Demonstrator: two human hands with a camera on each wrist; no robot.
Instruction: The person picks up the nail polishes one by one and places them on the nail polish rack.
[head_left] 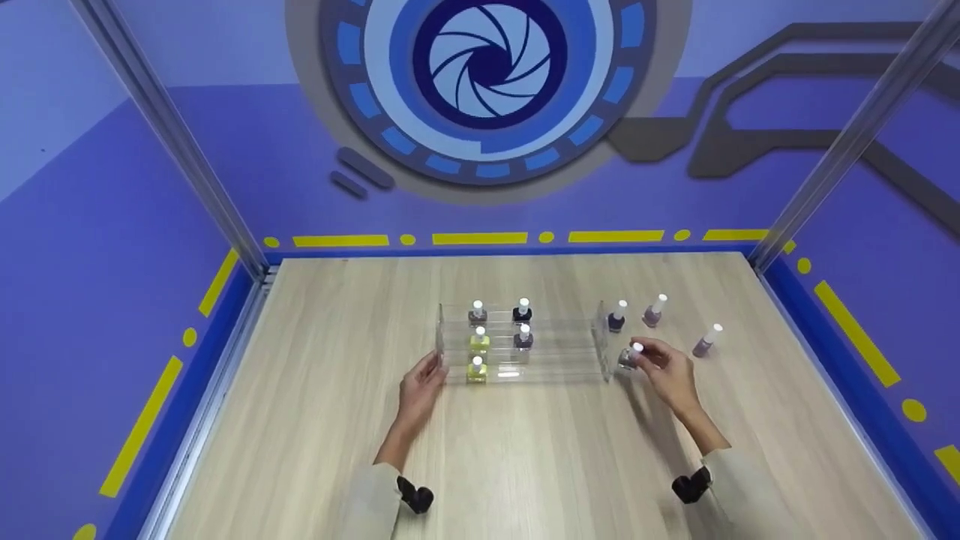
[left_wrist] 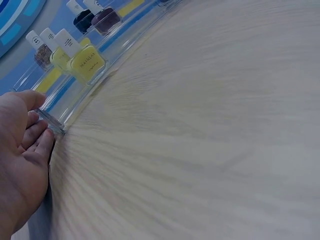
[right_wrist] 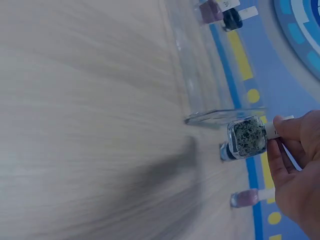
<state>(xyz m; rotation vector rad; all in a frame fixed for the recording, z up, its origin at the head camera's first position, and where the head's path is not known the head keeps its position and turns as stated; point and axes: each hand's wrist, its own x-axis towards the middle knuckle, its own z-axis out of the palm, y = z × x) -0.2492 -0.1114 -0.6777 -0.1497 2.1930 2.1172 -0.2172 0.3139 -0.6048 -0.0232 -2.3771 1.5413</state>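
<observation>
A clear stepped display rack (head_left: pixel 602 341) stands on the table. My left hand (head_left: pixel 421 391) grips its left end panel, thumb on one side and fingers on the other. Two yellow nail polish bottles (head_left: pixel 477 373) stand in its left column, with a speckled, darker bottle (head_left: pixel 478 315) behind them. To their right are a black bottle (head_left: pixel 523 311) and a dark purple one (head_left: pixel 523 339). Just off the rack's right end, my right hand (head_left: pixel 670 373) pinches the white cap of a nail polish bottle with dark speckles (right_wrist: pixel 248 137), which hangs tilted.
Right of the rack, a dark nail polish bottle (head_left: pixel 616 319) and a mauve one (head_left: pixel 653 313) stand behind my right hand. Another mauve bottle (head_left: pixel 704 344) stands farther right. The wooden table (head_left: pixel 510 465) is bordered by blue printed walls (head_left: pixel 247 172) at the back and sides.
</observation>
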